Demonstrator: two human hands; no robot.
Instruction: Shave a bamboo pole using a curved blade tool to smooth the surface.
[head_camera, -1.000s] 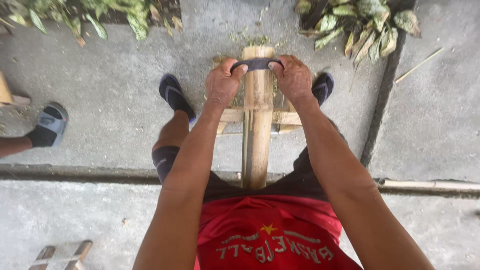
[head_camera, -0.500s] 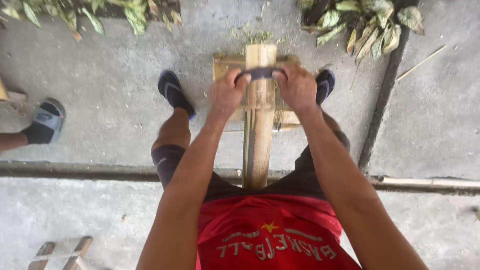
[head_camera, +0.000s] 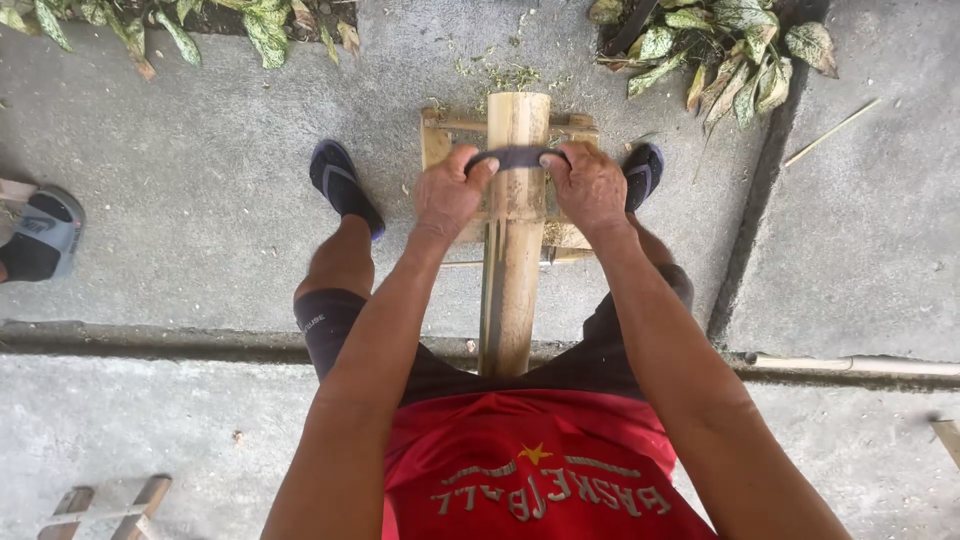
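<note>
A thick bamboo pole (head_camera: 512, 250) runs from my lap out over a small wooden frame (head_camera: 436, 142) on the concrete. A dark curved blade (head_camera: 516, 157) lies across the top of the pole near its far end. My left hand (head_camera: 448, 192) grips the blade's left end and my right hand (head_camera: 588, 186) grips its right end, one on each side of the pole. My feet in dark sandals (head_camera: 345, 185) rest on either side of the frame.
Leafy plants (head_camera: 720, 50) grow at the top right and along the top left edge. Another person's foot in a grey sandal (head_camera: 40, 235) is at the left. A wooden piece (head_camera: 110, 505) lies at the bottom left. A concrete step edge (head_camera: 150, 340) crosses below my knees.
Both hands have pulled the blade along the pole toward me, away from its far end. The view has shifted slightly.
</note>
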